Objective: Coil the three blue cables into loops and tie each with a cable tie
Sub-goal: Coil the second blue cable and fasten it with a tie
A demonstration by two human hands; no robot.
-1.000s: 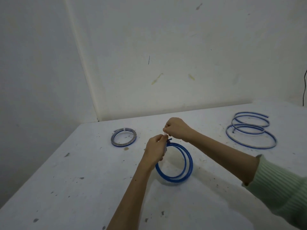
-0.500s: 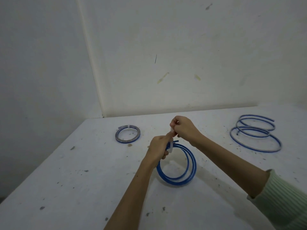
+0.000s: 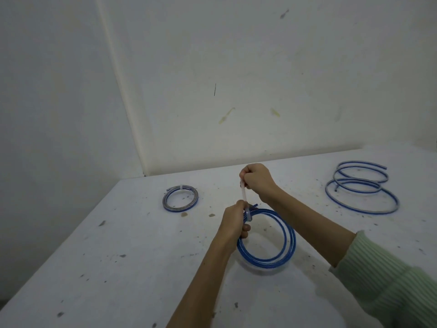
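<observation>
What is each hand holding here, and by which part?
The left hand grips the middle coil at its top, by the cable tie. The right hand pinches the tie's free tail.

A speckled white table (image 3: 123, 268) sits in a stained white-walled corner (image 3: 132, 138).

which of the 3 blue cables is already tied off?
The small coil at far left: a white tie wraps its top. The middle coil is mid-tying; the right cable lies loose, untied.

On the table (image 3: 118, 268): tied coil (image 3: 180, 198) back left, loose coil (image 3: 361, 188) back right, third coil (image 3: 267, 237) in the middle.
</observation>
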